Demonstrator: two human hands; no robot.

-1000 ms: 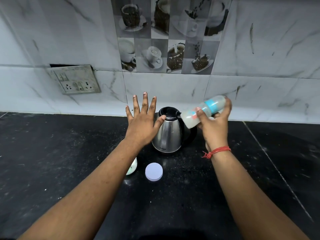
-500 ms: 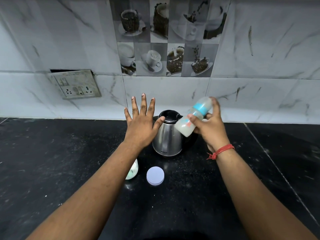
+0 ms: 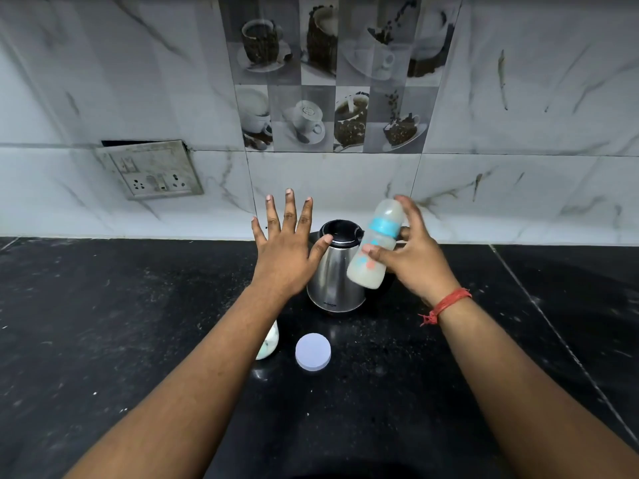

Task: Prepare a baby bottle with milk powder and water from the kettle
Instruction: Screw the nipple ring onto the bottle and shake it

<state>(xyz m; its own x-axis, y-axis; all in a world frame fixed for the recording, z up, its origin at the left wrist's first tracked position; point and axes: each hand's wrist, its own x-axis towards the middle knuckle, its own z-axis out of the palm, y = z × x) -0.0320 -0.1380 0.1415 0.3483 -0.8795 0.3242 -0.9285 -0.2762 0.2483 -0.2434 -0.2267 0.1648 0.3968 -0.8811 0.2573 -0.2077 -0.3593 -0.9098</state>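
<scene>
My right hand (image 3: 416, 261) grips a baby bottle (image 3: 377, 245) with a blue collar and a clear cap; it holds white milk and leans a little to the right, its top up. The bottle hangs in front of a steel kettle (image 3: 333, 281) with a black lid, which stands on the black counter (image 3: 138, 323). My left hand (image 3: 285, 252) hovers flat with fingers spread, just left of the kettle, its thumb against the lid's edge. A white container (image 3: 269, 344) stands mostly hidden behind my left forearm. A round pale lid (image 3: 313, 351) lies flat beside it.
The marble-tiled wall (image 3: 518, 115) rises behind the counter. A tilted socket plate (image 3: 152, 171) sits on it at the left. A seam in the counter (image 3: 553, 326) runs diagonally on the right.
The bottle has swung from nearly lying sideways to almost upright in my right hand. My left hand has stayed spread next to the kettle.
</scene>
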